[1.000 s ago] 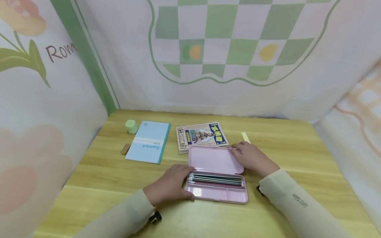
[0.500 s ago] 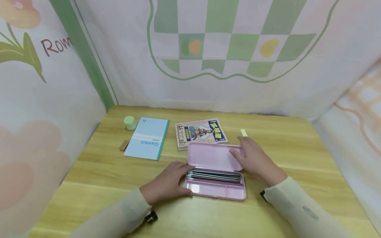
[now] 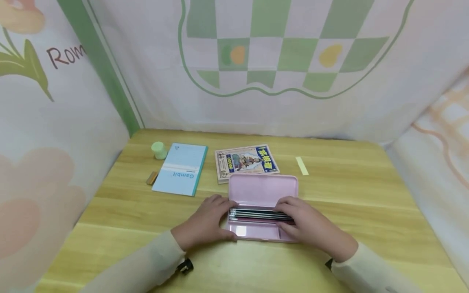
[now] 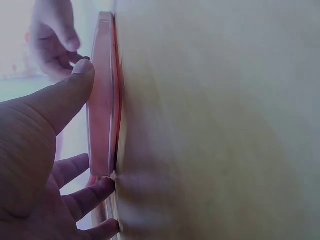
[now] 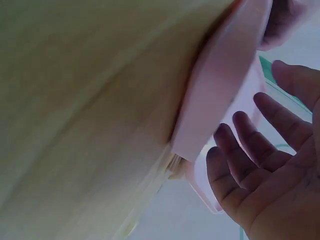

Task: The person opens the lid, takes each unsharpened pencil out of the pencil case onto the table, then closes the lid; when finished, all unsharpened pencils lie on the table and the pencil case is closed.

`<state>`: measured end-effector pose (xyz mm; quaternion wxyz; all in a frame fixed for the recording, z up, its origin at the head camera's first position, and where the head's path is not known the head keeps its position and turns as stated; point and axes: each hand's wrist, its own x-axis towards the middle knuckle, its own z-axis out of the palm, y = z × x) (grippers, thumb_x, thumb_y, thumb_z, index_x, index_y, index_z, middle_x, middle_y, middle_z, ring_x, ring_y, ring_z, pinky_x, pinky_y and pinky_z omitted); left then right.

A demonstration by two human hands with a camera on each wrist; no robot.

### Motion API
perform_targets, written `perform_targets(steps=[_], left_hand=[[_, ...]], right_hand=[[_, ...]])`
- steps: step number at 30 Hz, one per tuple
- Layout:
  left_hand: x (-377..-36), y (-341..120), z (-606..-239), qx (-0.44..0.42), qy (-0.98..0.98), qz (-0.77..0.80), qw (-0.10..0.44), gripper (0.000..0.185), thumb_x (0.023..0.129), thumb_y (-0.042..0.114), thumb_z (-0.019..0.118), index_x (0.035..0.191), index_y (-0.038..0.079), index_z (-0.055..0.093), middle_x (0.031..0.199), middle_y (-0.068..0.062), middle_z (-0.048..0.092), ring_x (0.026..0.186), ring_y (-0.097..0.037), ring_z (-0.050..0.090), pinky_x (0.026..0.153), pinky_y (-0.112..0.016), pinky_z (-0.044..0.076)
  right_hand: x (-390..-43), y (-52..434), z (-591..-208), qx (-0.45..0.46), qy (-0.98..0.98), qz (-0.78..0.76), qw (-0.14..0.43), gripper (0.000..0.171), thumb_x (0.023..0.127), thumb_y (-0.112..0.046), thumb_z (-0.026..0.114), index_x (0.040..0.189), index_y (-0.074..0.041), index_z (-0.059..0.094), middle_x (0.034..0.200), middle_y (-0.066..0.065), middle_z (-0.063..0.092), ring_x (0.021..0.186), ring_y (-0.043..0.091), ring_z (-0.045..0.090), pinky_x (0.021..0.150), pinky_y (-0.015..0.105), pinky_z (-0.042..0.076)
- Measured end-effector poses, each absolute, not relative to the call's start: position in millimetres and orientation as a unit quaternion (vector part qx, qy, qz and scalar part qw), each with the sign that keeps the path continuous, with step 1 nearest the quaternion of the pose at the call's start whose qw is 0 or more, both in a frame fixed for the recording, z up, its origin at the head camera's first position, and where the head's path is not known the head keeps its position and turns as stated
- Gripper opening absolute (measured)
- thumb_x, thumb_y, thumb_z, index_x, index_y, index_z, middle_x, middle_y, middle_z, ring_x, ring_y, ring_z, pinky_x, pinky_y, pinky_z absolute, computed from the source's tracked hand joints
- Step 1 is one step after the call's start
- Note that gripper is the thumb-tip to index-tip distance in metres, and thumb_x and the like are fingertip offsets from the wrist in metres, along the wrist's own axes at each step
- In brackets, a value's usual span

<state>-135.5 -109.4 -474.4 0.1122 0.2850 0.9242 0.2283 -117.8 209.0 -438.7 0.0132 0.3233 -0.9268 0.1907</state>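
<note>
Left hand grips pink pencil case end; right hand fingers relaxed over pencils. Case light, stiff, slippery; pencils roll, pinch mid-shaft.

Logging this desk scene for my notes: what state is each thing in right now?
Pencil case: open, lid laid back flat.
Pencils: lying in the case tray.
Blue notebook: closed, flat.
Picture book: closed, flat.
Left hand: steadying the case's left end.
Right hand: open, fingers over the pencils.
</note>
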Motion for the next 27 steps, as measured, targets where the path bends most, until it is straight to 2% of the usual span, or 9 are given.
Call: perform_targets(steps=[6, 11, 16, 23, 27], left_hand=[[-137.5, -107.4, -472.3, 0.295, 0.921, 0.225, 0.120, 0.102, 0.070, 0.074, 0.080, 0.155, 0.028, 0.047, 0.152, 0.003, 0.051, 0.143, -0.022, 0.041, 0.124, -0.048, 0.028], [-140.1, -106.6, -471.3, 0.303, 0.918, 0.225, 0.123, 0.103, 0.070, 0.077, 0.077, 0.155, 0.027, 0.046, 0.153, 0.004, 0.051, 0.142, -0.019, 0.041, 0.123, -0.046, 0.031], [-141.9, -106.9, -470.9, 0.307, 0.919, 0.219, 0.120, 0.101, 0.071, 0.075, 0.078, 0.155, 0.027, 0.047, 0.152, 0.004, 0.051, 0.140, -0.019, 0.042, 0.122, -0.045, 0.031], [-142.2, -106.2, -469.5, 0.306, 0.919, 0.217, 0.122, 0.099, 0.072, 0.073, 0.079, 0.154, 0.028, 0.047, 0.153, 0.004, 0.050, 0.140, -0.019, 0.042, 0.122, -0.045, 0.031], [-142.2, -106.2, -469.8, 0.303, 0.919, 0.219, 0.126, 0.098, 0.072, 0.073, 0.080, 0.154, 0.029, 0.047, 0.153, 0.004, 0.050, 0.140, -0.019, 0.042, 0.122, -0.045, 0.031]], right_hand=[[-116.7, 210.2, -444.9, 0.314, -0.933, 0.173, 0.007, 0.034, 0.088, -0.018, 0.081, 0.119, -0.007, 0.074, 0.121, 0.006, 0.068, 0.114, 0.026, 0.064, 0.101, 0.050, 0.054], [-116.8, 210.5, -445.3, 0.301, -0.939, 0.168, 0.009, 0.035, 0.086, -0.016, 0.083, 0.119, -0.007, 0.074, 0.121, 0.009, 0.068, 0.113, 0.027, 0.063, 0.101, 0.051, 0.054], [-117.9, 211.0, -443.8, 0.287, -0.943, 0.169, 0.000, 0.035, 0.085, -0.017, 0.084, 0.118, -0.009, 0.075, 0.117, 0.006, 0.068, 0.109, 0.024, 0.062, 0.099, 0.048, 0.055], [-118.5, 213.3, -442.3, 0.287, -0.943, 0.169, -0.017, 0.029, 0.086, -0.016, 0.083, 0.113, -0.008, 0.076, 0.104, 0.000, 0.067, 0.096, 0.015, 0.061, 0.087, 0.042, 0.058], [-118.2, 214.2, -443.1, 0.291, -0.942, 0.163, -0.030, 0.027, 0.086, -0.015, 0.082, 0.111, -0.008, 0.076, 0.101, -0.003, 0.067, 0.094, 0.014, 0.061, 0.085, 0.041, 0.057]])
